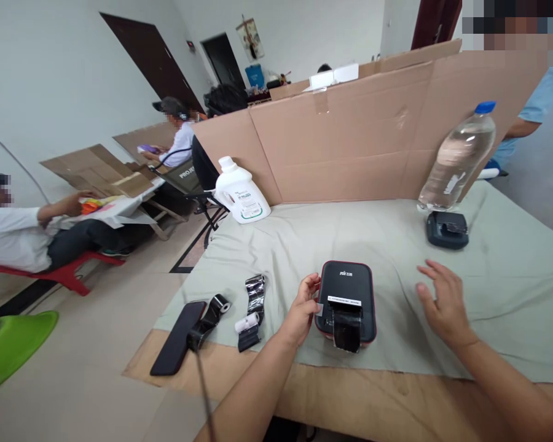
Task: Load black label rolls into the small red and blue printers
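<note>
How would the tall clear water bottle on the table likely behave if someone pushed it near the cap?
The water bottle stands tall on a narrow base, so it would probably tip rather than slide. It looks mostly full, so likely heavy. Once down, its round body could roll on the cloth.

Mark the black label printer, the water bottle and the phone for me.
black label printer (348, 283): head view, on its top cover.
water bottle (458, 159): head view, on the clear body.
phone (177, 337): head view, on the dark screen.

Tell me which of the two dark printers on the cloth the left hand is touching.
The larger printer with film hanging from its front, touched by the left hand. The smaller one sits untouched by the water bottle.
</note>
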The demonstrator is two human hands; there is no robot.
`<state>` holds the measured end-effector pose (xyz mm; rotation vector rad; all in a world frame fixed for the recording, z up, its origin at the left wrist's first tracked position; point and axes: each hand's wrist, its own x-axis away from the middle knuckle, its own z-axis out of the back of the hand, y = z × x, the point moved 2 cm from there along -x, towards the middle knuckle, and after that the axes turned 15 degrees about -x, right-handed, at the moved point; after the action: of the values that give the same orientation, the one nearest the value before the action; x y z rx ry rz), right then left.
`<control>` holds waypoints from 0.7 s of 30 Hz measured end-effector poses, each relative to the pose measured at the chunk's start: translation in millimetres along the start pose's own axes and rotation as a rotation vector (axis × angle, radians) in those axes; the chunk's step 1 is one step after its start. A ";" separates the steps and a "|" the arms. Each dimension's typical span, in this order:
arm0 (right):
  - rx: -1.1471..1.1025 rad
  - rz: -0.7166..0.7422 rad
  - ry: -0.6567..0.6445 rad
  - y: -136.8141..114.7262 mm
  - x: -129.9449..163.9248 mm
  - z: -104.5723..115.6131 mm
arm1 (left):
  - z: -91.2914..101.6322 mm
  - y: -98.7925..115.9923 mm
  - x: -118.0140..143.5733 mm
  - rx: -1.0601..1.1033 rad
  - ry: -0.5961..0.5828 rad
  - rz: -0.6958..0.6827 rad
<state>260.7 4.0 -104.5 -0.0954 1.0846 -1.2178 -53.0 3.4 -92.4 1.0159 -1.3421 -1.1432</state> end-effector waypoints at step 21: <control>-0.422 0.350 -0.066 -91.7 61.6 -55.4 | -2.5 -14.7 4.4 -0.006 -0.049 -0.046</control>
<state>153.3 -55.7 -118.2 -0.2561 1.2280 -0.6580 -51.2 -3.8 -106.1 1.0248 -1.3590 -1.2123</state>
